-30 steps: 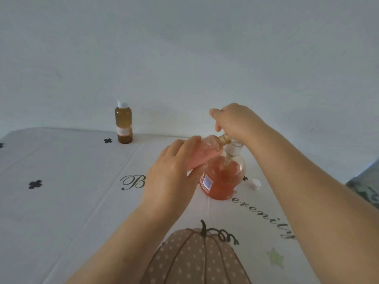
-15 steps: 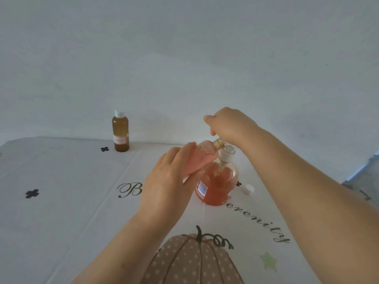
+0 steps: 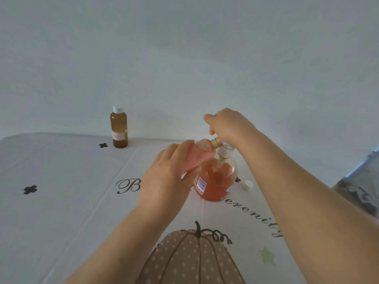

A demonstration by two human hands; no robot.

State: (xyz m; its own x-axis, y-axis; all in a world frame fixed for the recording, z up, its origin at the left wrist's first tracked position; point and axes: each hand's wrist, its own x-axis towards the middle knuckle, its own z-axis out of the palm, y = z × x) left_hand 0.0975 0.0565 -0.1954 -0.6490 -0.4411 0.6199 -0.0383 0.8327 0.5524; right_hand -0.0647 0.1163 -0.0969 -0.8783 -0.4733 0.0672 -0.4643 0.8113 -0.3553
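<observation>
A round clear dispenser bottle (image 3: 215, 181) of orange-pink liquid stands on the table near the middle. Its white pump top (image 3: 224, 151) is under my right hand (image 3: 227, 125), whose fingers curl over the pump head from above. My left hand (image 3: 166, 177) grips a small clear bottle (image 3: 198, 155) with pink liquid, tilted so that its open neck points at the pump. The small bottle's lower part is hidden by my fingers.
A brown bottle (image 3: 119, 130) with a white cap stands at the back left by the wall. A small white cap (image 3: 247, 185) lies right of the dispenser. The white tablecloth (image 3: 61, 201) has a pumpkin print and script lettering. A patterned fabric (image 3: 361, 193) shows at the right edge.
The view has shifted a little, so everything sits slightly lower in the picture. Both hands keep their hold on the small bottle and the pump.
</observation>
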